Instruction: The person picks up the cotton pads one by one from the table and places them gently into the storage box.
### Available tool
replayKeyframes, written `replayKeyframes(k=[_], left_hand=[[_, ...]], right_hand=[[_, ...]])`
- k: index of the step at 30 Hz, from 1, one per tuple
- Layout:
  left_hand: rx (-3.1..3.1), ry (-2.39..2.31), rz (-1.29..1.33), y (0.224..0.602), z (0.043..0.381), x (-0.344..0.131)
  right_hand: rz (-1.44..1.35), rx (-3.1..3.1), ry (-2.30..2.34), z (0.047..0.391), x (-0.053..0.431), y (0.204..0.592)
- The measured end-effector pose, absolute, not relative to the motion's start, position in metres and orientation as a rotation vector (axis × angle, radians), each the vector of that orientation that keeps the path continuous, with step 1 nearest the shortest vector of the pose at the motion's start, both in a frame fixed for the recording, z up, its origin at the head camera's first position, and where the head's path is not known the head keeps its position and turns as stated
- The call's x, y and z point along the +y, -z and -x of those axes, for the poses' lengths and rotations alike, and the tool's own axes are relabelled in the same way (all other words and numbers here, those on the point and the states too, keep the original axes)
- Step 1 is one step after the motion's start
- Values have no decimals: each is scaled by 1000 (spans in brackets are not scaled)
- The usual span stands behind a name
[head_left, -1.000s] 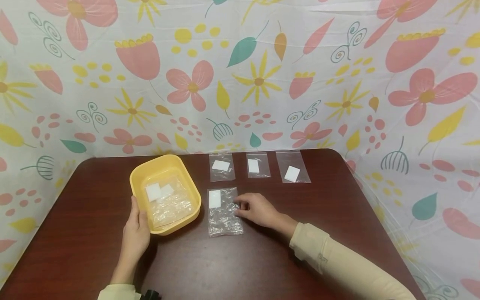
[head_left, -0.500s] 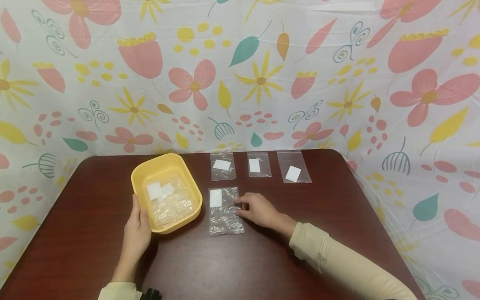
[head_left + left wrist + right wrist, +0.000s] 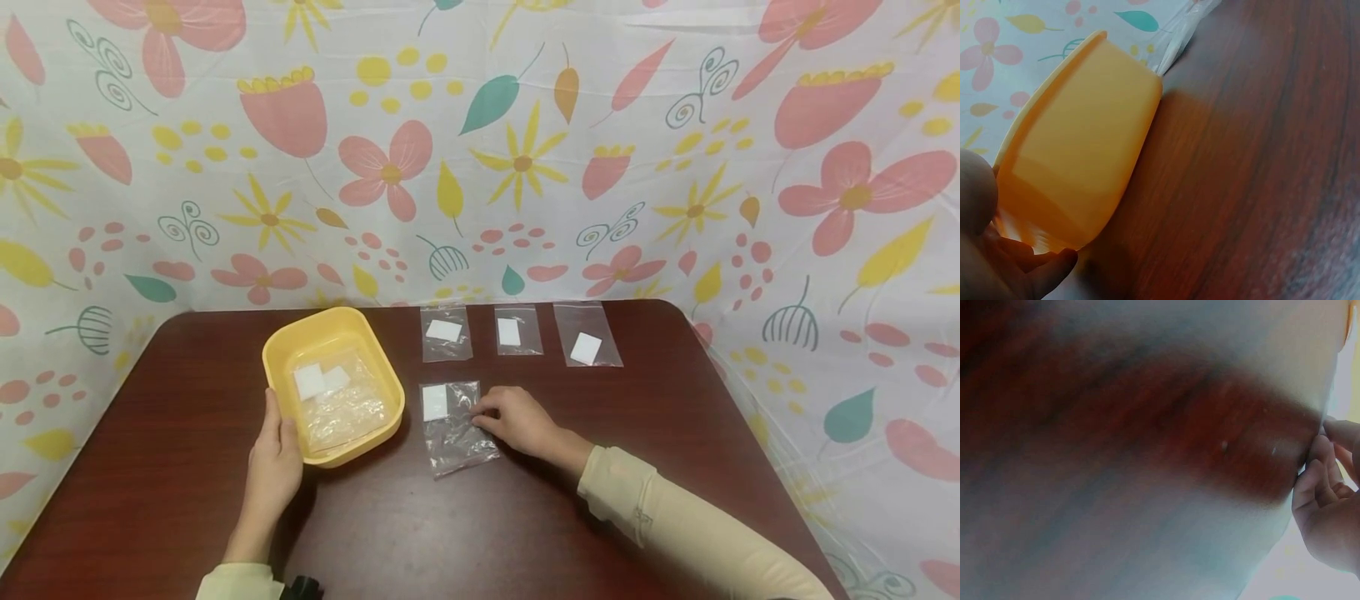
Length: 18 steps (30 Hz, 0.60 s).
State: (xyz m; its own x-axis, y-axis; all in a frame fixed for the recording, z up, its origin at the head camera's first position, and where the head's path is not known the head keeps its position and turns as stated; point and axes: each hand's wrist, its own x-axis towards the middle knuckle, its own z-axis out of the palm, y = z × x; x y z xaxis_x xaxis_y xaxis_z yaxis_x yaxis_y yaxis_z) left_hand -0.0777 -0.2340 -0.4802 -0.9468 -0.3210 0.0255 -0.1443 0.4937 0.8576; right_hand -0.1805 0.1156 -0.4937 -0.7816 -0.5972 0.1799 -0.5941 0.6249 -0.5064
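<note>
My left hand (image 3: 273,475) grips the left side of a yellow plastic basin (image 3: 394,404). The left wrist view has the thumb by the rim and fingers under the basin (image 3: 1079,144). Inside lie clear plastic bags (image 3: 341,421) with white pieces. To the right, a clear plastic bag (image 3: 457,446) with a white rectangle (image 3: 435,403) at its upper left is at the table. Thumb and fingers of my right hand (image 3: 517,421) pinch its right edge. In the right wrist view the right hand (image 3: 1329,494) shows at the edge, the bag hard to make out.
Along the back edge of the dark wooden table (image 3: 420,542) lie three clear zip bags: a left one (image 3: 459,348), a middle one (image 3: 531,340) and a right one (image 3: 588,317), each with a white rectangle. A floral cloth (image 3: 480,208) hangs behind and at the sides.
The bag at my right hand has turned slightly, its near end swinging right and its upper edge shifting a little nearer. The basin and left hand look unchanged.
</note>
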Motion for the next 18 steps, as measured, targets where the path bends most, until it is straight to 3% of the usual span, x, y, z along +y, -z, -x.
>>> replayKeyframes(k=[18], left_hand=[[-2553, 1435, -391, 479, 77, -234]], right_hand=[[1008, 2822, 913, 180, 117, 492]])
